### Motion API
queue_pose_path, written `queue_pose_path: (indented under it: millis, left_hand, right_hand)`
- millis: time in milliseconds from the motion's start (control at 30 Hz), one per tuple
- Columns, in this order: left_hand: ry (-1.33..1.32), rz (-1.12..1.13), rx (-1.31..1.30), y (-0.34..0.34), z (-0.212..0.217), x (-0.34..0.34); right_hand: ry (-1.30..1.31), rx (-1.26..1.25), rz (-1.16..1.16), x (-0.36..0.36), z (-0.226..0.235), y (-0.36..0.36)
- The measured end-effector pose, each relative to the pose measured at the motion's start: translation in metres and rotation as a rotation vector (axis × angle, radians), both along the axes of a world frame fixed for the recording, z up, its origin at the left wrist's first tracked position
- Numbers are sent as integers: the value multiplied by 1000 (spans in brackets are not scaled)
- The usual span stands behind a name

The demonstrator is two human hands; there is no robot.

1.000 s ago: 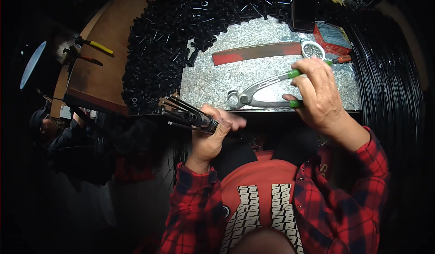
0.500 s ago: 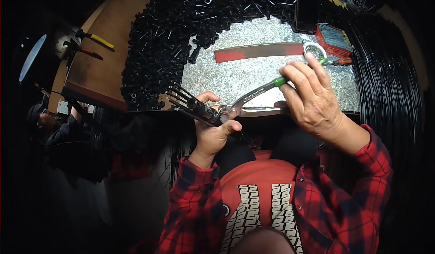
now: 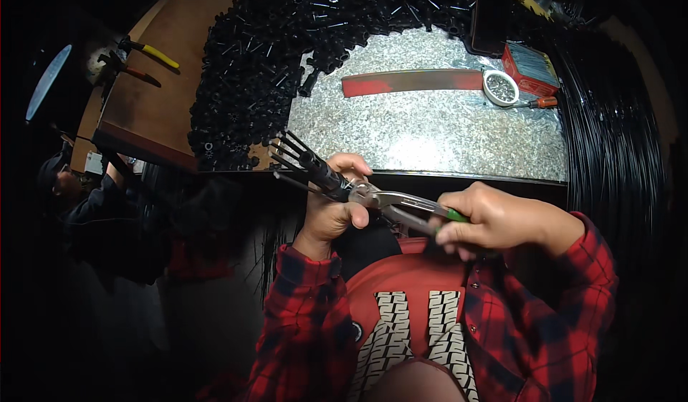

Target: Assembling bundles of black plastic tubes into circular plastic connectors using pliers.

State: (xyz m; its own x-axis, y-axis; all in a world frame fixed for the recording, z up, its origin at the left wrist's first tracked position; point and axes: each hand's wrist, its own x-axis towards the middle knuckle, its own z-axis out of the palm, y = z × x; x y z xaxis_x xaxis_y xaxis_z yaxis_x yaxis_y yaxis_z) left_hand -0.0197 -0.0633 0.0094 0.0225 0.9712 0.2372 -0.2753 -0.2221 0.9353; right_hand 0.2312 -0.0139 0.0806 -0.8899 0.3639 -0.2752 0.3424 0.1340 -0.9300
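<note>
My left hand [image 3: 324,221] grips a black tubular part [image 3: 324,174] with several thin black rods fanning out toward the upper left. In my right hand [image 3: 494,219] is a pair of metal pliers [image 3: 408,203] with green handle grips, its fingers wrapped round the handles. The pliers' jaws meet the near end of the tubular part, between my left thumb and fingers. What exactly the jaws bite on is too small to make out. Both hands are in front of the table's near edge, above my lap.
A large heap of black tubular parts [image 3: 251,72] curves round the speckled tabletop [image 3: 423,133]. On it lie a red strip [image 3: 408,83], a white cup of small metal pieces [image 3: 501,88], a red box [image 3: 529,71] and an orange-handled tool [image 3: 546,102]. Long black rods [image 3: 609,115] line the right.
My right hand has come down toward my lap, swinging the pliers' handles lower and closing round them. The white cup now shows fully. My left hand stays nearly in place with the tubular part.
</note>
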Motion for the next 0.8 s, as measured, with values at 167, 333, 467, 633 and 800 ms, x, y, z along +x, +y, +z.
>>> queue_pose_path:
  millis: [167, 333, 467, 633, 800]
  left_hand:
    - [57, 74, 15, -2, 4, 5]
    - [74, 189, -30, -1, 8, 6]
    - [27, 198, -26, 0, 4, 7]
    - [-75, 141, -39, -3, 11, 13]
    - [84, 183, 114, -3, 3, 2]
  right_hand:
    - [33, -828, 73, -4, -30, -7]
    - [-33, 450, -233, -11, -7, -22]
    - [-7, 816, -257, -9, 3, -24]
    - [-195, -374, -253, -13, 20, -19]
    - [-112, -437, -191, -17, -11, -15]
